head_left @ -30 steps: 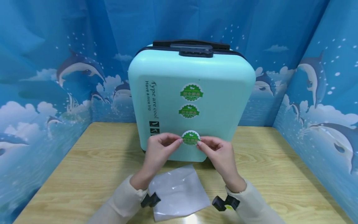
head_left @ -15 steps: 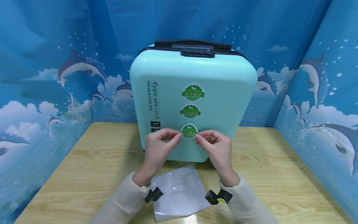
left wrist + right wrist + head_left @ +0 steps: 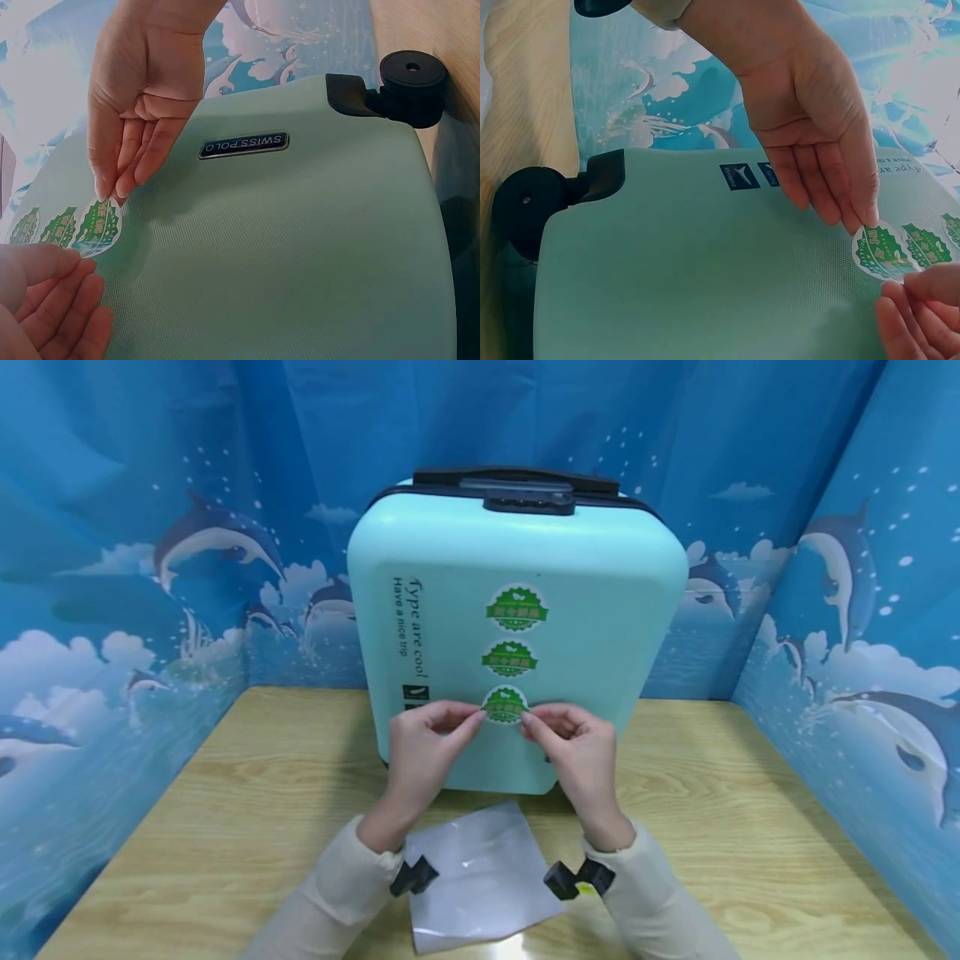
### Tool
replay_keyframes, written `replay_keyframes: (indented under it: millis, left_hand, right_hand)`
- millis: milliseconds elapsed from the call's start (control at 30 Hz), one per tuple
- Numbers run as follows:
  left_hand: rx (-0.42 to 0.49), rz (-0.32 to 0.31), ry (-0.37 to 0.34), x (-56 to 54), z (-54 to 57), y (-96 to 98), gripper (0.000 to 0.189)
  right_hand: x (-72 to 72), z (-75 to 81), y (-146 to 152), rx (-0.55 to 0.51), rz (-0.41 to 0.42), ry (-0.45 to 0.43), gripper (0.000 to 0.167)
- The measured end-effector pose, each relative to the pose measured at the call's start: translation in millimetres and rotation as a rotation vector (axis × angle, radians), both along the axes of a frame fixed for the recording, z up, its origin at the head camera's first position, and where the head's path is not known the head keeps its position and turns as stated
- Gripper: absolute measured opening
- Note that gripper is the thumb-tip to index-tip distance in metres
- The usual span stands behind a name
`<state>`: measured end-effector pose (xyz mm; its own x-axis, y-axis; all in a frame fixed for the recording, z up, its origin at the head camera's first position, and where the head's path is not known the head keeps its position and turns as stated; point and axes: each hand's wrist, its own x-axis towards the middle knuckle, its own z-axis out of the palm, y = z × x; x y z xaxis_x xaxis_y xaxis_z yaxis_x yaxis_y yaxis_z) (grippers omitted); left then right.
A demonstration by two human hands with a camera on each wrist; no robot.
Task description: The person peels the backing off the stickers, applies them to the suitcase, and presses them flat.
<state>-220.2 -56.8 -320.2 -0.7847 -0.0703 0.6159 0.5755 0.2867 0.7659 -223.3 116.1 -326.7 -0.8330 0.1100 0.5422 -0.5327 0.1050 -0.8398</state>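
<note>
A round green-and-white sticker [image 3: 504, 705] is pinched at its left edge by my left hand [image 3: 427, 752] and at its right edge by my right hand [image 3: 581, 760]. It lies close against the front of a mint-green suitcase [image 3: 592, 610], just below two similar green stickers, the upper [image 3: 517, 608] and the lower [image 3: 509, 658], stuck in a column. In the left wrist view, thumb and fingertips of the left hand [image 3: 52, 300] meet at the sticker's edge. The right wrist view shows the right hand [image 3: 922, 307] pinching the opposite edge.
Upright on a wooden table [image 3: 247, 827], the suitcase has a black handle [image 3: 517, 477] on top and a black wheel [image 3: 412, 71] at a lower corner. A whitish, shiny sheet [image 3: 483, 877] lies between the forearms. Dolphin-print curtains [image 3: 225, 527] surround the table.
Both hands have raised the sticker up the suitcase front, closer to the two stickers above. The right hand also shifted slightly left. The sheet on the table stays put.
</note>
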Motion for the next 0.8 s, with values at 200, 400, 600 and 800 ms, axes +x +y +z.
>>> replay_keyframes:
  millis: [200, 400, 600, 800]
  left_hand:
    - [0.002, 0.001, -0.001, -2.3, -0.3, -1.1, 0.005]
    - [-0.015, 0.009, -0.003, -4.9, -1.5, -1.0, 0.006]
    - [-0.022, 0.016, -0.027, -4.7, -1.4, -0.8, 0.007]
    - [-0.055, 0.032, -0.039, -4.0, -0.8, -0.5, 0.009]
  right_hand:
    - [-2.8, -0.1, -2.0, -0.007, 0.01, 0.005, 0.011]
    - [-3.4, 0.0, -2.6, -0.024, 0.009, 0.003, 0.011]
    - [-2.9, 0.3, -2.8, -0.019, 0.02, 0.014, 0.013]
    - [-1.2, -0.2, -2.0, 0.03, 0.001, 0.042, 0.014]
